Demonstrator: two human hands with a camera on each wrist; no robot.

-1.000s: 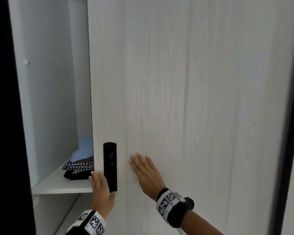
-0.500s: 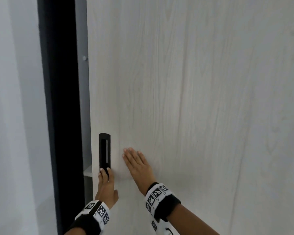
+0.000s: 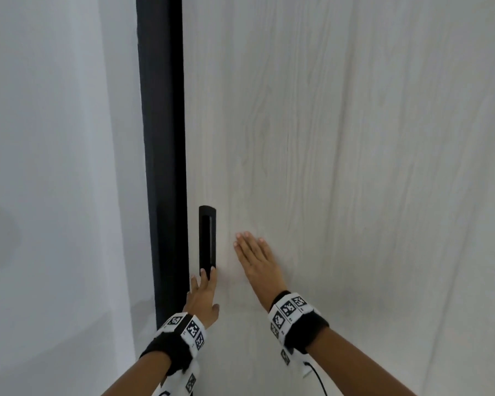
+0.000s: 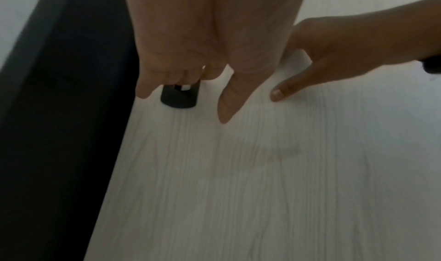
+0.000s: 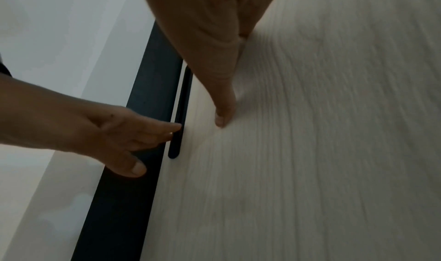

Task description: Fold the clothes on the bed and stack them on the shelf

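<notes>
With both hands on the wardrobe door [image 3: 340, 167], I judge this to be the closing step at the very end of the job: the pale wood-grain panel meets the black frame [image 3: 163, 167] with no gap showing, so the shelf and the folded clothes are out of sight behind it and I cannot check the stack from here. My left hand [image 3: 202, 298] reaches up with its fingers [image 3: 204, 274] nearly straight, their tips at the lower end of the black recessed handle [image 3: 207, 238]; the left wrist view suggests the tips dip into the recess, but they grip nothing. My right hand [image 3: 257, 261] lies flat on the panel just right of the handle, fingers extended and together, pressing and holding nothing.

What comes next, I think, is simply a last firm push to seat the door, then lifting both hands away. Little stands in the way: a plain white wall [image 3: 55, 167] runs left of the frame. My left fingertips sit close to the closing edge, so I would mind them.
</notes>
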